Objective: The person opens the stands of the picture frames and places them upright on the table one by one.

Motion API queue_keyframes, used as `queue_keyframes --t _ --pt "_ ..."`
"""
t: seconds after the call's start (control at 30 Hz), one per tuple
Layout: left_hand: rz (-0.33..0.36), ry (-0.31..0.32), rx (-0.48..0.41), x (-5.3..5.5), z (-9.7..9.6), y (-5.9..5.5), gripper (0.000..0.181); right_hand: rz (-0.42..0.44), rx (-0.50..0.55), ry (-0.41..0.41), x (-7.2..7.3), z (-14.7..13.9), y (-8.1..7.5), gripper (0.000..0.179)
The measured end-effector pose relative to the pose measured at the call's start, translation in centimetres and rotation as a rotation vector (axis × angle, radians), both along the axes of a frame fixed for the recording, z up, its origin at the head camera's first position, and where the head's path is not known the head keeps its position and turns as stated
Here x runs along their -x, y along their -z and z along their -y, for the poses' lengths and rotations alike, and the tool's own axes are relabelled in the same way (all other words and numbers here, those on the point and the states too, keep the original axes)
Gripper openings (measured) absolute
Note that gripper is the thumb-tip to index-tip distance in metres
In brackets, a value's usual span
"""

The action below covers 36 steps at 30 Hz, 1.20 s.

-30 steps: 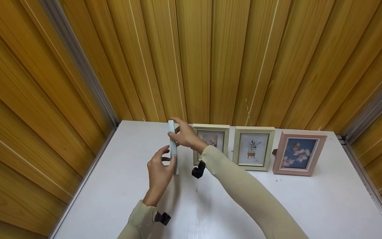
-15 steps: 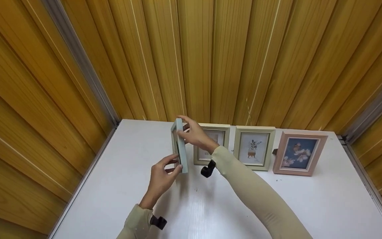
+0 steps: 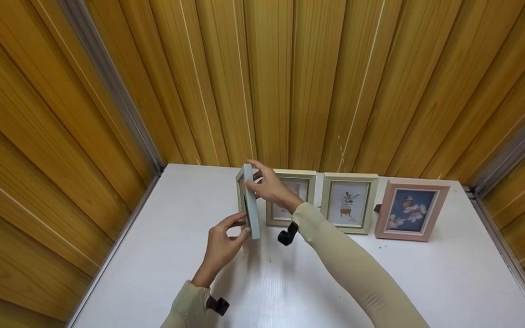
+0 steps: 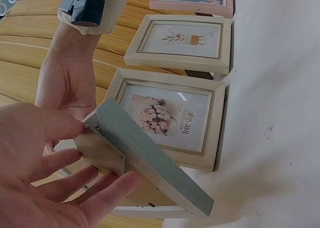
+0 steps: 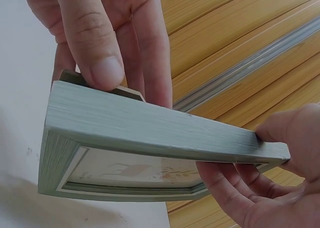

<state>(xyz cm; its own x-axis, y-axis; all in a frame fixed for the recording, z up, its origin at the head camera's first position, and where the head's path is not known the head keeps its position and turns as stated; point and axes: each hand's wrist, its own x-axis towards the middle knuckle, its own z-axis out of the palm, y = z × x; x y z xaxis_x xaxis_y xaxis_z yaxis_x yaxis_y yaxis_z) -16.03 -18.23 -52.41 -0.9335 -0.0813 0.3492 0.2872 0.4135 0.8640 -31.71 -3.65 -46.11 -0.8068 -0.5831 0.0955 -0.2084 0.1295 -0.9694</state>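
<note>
A pale green picture frame (image 3: 251,207) stands nearly edge-on between my hands, over the white table. Low on its back my left hand (image 3: 221,243) pinches the brown stand flap (image 4: 102,150); in the right wrist view the thumb lies on that flap and the fingers are behind it. My right hand (image 3: 270,186) grips the frame near its far upper end, thumb on the edge and fingers curled under the front, as the right wrist view shows. The glazed front with a pale print (image 5: 130,172) faces down in that view, partly covered by the right fingers.
Standing to the right are a cream picture frame (image 3: 290,222), partly behind the right hand, another cream frame with a plant print (image 3: 347,205), and a pink frame (image 3: 412,212). Wood-patterned panels (image 3: 267,82) rise behind the white table (image 3: 176,218).
The pale green frame has shifted slightly right and turned, so more of its left side shows than a second ago. Both hands moved with it; the last half second shows almost no motion.
</note>
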Motion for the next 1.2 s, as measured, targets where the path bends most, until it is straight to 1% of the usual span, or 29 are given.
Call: queue_keyframes --t 0.1,0.27,0.37,0.5,0.67,0.83,0.93,1.07,1.2 --pt "-0.009 -0.007 0.016 0.0 0.4 -0.1 0.039 -0.005 -0.005 0.004 0.0 -0.2 -0.1 0.065" --pt "-0.014 -0.046 0.028 0.1 1.3 -0.2 0.035 -0.006 -0.013 0.013 0.1 -0.4 -0.1 0.064" --pt "0.001 -0.056 0.014 0.1 1.8 -0.4 0.035 -0.003 -0.008 0.019 0.1 -0.5 -0.1 0.063" --pt "0.017 -0.051 -0.005 0.3 2.4 -0.6 0.035 -0.012 -0.008 0.023 0.2 -0.6 -0.1 0.062" --pt "0.017 -0.048 -0.053 0.8 3.0 -0.2 0.035 -0.029 -0.012 0.020 0.1 -1.0 0.1 0.063" --pt "0.047 -0.066 -0.101 1.1 3.6 0.0 0.032 -0.030 -0.003 0.021 0.1 -1.1 0.5 0.065" --pt "0.067 -0.069 -0.103 1.2 3.8 0.2 0.031 -0.014 -0.008 0.039 0.1 -1.1 0.7 0.065" --pt "0.071 -0.062 -0.095 1.1 3.9 0.3 0.033 0.009 -0.020 0.050 0.0 -1.0 0.8 0.066" --pt "0.062 -0.045 -0.051 1.1 3.8 0.1 0.035 0.012 -0.009 0.049 -0.1 -0.9 0.8 0.066"
